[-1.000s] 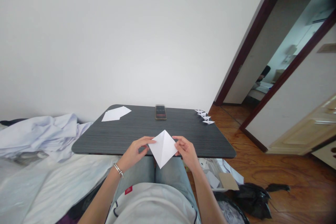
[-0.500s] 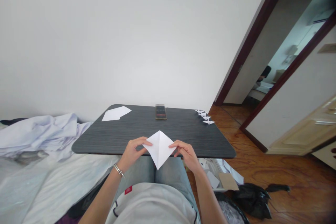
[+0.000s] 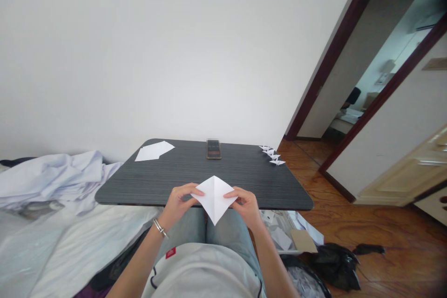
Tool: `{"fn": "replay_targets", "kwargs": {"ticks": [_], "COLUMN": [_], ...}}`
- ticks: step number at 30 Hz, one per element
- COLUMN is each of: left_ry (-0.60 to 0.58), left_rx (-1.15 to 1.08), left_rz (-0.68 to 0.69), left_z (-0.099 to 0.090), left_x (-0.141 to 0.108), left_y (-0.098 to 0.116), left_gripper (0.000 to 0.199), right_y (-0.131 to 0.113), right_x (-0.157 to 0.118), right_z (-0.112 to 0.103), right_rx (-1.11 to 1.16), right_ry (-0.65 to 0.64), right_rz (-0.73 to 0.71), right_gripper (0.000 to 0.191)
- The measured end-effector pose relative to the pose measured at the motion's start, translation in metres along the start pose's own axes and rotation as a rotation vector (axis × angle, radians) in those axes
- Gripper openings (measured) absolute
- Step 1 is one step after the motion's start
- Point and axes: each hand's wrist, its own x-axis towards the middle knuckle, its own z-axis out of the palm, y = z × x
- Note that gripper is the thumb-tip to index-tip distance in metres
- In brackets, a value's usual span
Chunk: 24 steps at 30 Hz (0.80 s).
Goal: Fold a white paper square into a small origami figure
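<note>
A white sheet of paper (image 3: 214,201), turned like a diamond with a crease down its middle, is held over the near edge of the dark table (image 3: 181,167). My left hand (image 3: 183,196) pinches its left corner between thumb and fingers. At the right corner, my right hand (image 3: 244,202) grips the paper with fingers on top; its thumb is mostly hidden beneath. The lower point of the sheet hangs past the table edge above my lap.
White paper sheets (image 3: 153,151) lie at the table's back left, a phone (image 3: 213,149) at the back middle. Several small folded paper figures (image 3: 277,162) line the right edge. White cloth (image 3: 63,177) is heaped at left; a box of papers (image 3: 279,233) and black bags (image 3: 337,265) sit at right.
The paper has shifted slightly right and its right corner now reaches further over my right hand. My right hand has drawn in a little and closed more around that corner.
</note>
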Motion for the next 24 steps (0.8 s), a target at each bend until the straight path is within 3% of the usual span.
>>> {"fn": "replay_targets", "kwargs": {"ticks": [5,10,14,24], "left_ry": [0.048,0.077,0.117,0.17], "left_rx": [-0.066,-0.107,-0.197,-0.372], "left_rz": [0.0,-0.079,-0.149,-0.246], "left_z": [0.006,0.013,0.017,0.03], "left_x": [-0.001,0.0,-0.001,0.0], "left_y": [-0.003,-0.001,0.0,0.009], "left_gripper": [0.008,0.011,0.017,0.024], "right_y": [0.005,0.003,0.001,-0.007], "right_x": [0.002,0.003,0.003,0.001], "right_z": [0.006,0.006,0.009,0.018], "right_rx": [0.224,0.255,0.27,0.295], "right_ry": [0.088,0.118,0.094,0.246], "right_rz": [0.108,0.145,0.205,0.32], "right_gripper": [0.007,0.005,0.015,0.033]}}
